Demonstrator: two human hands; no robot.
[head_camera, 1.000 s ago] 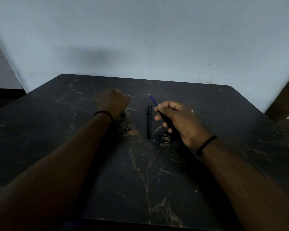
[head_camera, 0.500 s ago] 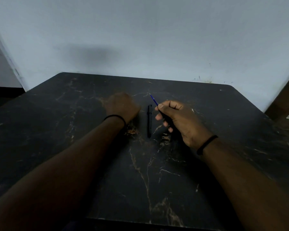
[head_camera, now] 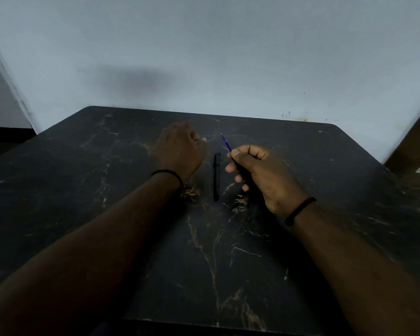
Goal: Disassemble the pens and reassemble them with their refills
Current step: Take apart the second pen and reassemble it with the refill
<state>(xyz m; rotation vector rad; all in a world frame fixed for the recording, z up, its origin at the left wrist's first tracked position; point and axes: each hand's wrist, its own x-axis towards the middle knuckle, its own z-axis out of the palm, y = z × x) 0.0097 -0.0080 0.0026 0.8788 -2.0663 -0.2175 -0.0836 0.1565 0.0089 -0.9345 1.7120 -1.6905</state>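
One black pen [head_camera: 216, 177] lies flat on the dark marbled table [head_camera: 228, 251] in front of me, between my two hands. It points almost straight away from me and looks whole, its far end blunt, its near end narrower. Nothing touches it.

A second pen is in my right hand [head_camera: 260, 175]. I see only its blue refill [head_camera: 226, 142], a thin rod with a fine pale tip, sticking out past my thumb and slanting up and away to the left. Whatever dark part sits inside my curled fingers is too hidden to make out.
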